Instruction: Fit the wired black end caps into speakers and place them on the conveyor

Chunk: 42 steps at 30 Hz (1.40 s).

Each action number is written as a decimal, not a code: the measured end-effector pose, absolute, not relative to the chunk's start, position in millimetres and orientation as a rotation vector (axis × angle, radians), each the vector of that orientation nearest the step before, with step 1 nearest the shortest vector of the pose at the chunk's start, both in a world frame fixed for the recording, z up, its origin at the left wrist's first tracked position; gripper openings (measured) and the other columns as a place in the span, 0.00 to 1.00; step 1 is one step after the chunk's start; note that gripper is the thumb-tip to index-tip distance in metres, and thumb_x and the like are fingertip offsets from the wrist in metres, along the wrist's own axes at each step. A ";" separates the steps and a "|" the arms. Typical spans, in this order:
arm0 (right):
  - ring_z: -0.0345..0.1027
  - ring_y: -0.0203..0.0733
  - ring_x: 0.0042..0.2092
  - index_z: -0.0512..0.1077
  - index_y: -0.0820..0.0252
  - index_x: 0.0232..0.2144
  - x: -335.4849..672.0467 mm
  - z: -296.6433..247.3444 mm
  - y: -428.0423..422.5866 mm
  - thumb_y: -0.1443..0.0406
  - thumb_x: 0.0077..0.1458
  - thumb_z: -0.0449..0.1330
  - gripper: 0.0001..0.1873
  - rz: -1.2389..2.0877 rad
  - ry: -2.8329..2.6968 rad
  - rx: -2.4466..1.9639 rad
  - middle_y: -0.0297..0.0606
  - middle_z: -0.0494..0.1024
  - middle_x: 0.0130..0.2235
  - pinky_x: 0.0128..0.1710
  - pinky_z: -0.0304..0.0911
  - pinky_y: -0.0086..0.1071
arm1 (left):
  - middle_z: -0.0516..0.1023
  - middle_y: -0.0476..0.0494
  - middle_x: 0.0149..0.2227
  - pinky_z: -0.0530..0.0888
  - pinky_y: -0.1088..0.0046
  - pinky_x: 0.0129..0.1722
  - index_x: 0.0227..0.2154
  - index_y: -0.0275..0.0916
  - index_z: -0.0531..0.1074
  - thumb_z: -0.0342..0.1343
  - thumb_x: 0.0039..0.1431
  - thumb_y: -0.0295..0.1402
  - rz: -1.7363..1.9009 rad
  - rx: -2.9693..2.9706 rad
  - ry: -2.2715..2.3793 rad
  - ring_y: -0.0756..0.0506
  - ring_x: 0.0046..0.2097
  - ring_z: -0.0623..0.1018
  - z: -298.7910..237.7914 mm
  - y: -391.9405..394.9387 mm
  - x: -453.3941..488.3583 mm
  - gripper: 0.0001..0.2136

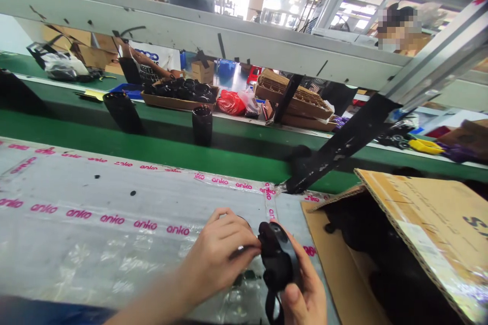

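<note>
Together, both hands gripped a black object with a strap hanging below it, over the plastic-covered table. The left hand reached in from the lower left, its fingers clenched across the object's left side, while the right hand held its right edge, with the thumb pressed against it. An open cardboard box stood just to the right of the hands.

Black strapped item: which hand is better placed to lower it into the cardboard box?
Right, probably: the right hand holds the black strapped item on the cardboard box's side; the left hand sits farther off.
</note>
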State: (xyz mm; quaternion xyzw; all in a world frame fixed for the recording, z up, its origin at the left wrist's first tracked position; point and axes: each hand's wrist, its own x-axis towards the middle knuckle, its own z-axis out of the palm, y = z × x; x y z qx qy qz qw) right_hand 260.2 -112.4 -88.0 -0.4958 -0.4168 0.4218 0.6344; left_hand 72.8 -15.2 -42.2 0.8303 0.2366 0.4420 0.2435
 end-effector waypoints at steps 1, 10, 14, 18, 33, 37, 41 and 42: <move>0.67 0.74 0.71 0.77 0.48 0.64 260.4 -87.6 -111.6 0.36 0.54 0.71 0.42 1.003 -0.931 -1.123 0.47 0.77 0.69 0.68 0.67 0.64 | 0.86 0.47 0.42 0.76 0.63 0.54 0.44 0.43 0.77 0.65 0.68 0.24 1.159 2.221 0.677 0.44 0.46 0.84 -41.6 -15.0 68.6 0.08; 0.70 0.63 0.56 0.68 0.45 0.71 229.4 -72.7 -78.8 0.40 0.39 0.82 0.60 0.698 -1.305 -1.365 0.46 0.75 0.59 0.60 0.70 0.56 | 0.77 0.32 0.66 0.75 0.53 0.67 0.67 0.45 0.66 0.47 0.76 0.57 0.941 1.495 0.557 0.34 0.68 0.77 -83.3 -7.2 33.6 0.27; 0.68 0.68 0.55 0.56 0.44 0.77 208.1 -65.5 -66.4 0.44 0.34 0.85 0.73 0.490 -1.452 -1.477 0.50 0.75 0.57 0.57 0.70 0.65 | 0.80 0.34 0.61 0.78 0.58 0.61 0.63 0.43 0.71 0.50 0.69 0.66 1.087 1.348 0.634 0.33 0.62 0.80 -95.9 -15.4 46.9 0.35; 0.70 0.62 0.62 0.51 0.41 0.79 228.0 -68.2 -76.7 0.46 0.64 0.68 0.50 0.740 -1.473 -1.336 0.46 0.73 0.63 0.65 0.68 0.59 | 0.83 0.38 0.55 0.75 0.63 0.60 0.54 0.41 0.78 0.47 0.78 0.53 1.044 1.434 0.828 0.37 0.59 0.80 -87.3 -14.9 57.5 0.23; 0.70 0.48 0.70 0.69 0.38 0.69 234.9 -95.5 -86.5 0.50 0.68 0.66 0.30 1.100 -1.078 -1.237 0.35 0.74 0.71 0.70 0.66 0.41 | 0.82 0.35 0.61 0.74 0.59 0.62 0.61 0.41 0.77 0.46 0.74 0.62 0.780 1.328 0.607 0.33 0.60 0.81 -88.6 4.4 42.3 0.33; 0.79 0.52 0.62 0.76 0.46 0.63 240.7 -92.5 -77.4 0.50 0.64 0.70 0.28 1.031 -0.975 -1.247 0.42 0.83 0.62 0.64 0.74 0.42 | 0.83 0.36 0.60 0.75 0.60 0.60 0.62 0.41 0.76 0.45 0.76 0.58 1.083 1.154 0.849 0.35 0.58 0.82 -113.4 -35.9 64.0 0.30; 0.82 0.55 0.59 0.84 0.48 0.54 239.9 -89.0 -77.7 0.49 0.63 0.70 0.21 0.998 -0.958 -1.286 0.44 0.87 0.57 0.62 0.77 0.45 | 0.79 0.39 0.66 0.73 0.60 0.65 0.66 0.45 0.75 0.44 0.77 0.57 1.221 1.217 0.957 0.35 0.64 0.79 -118.7 -54.4 78.0 0.29; 0.82 0.56 0.60 0.85 0.48 0.54 237.2 -90.0 -80.9 0.48 0.64 0.69 0.21 0.998 -0.944 -1.300 0.44 0.87 0.57 0.64 0.76 0.47 | 0.78 0.39 0.66 0.72 0.59 0.66 0.66 0.45 0.75 0.43 0.77 0.58 1.240 1.245 0.968 0.34 0.64 0.78 -118.3 -54.2 79.0 0.30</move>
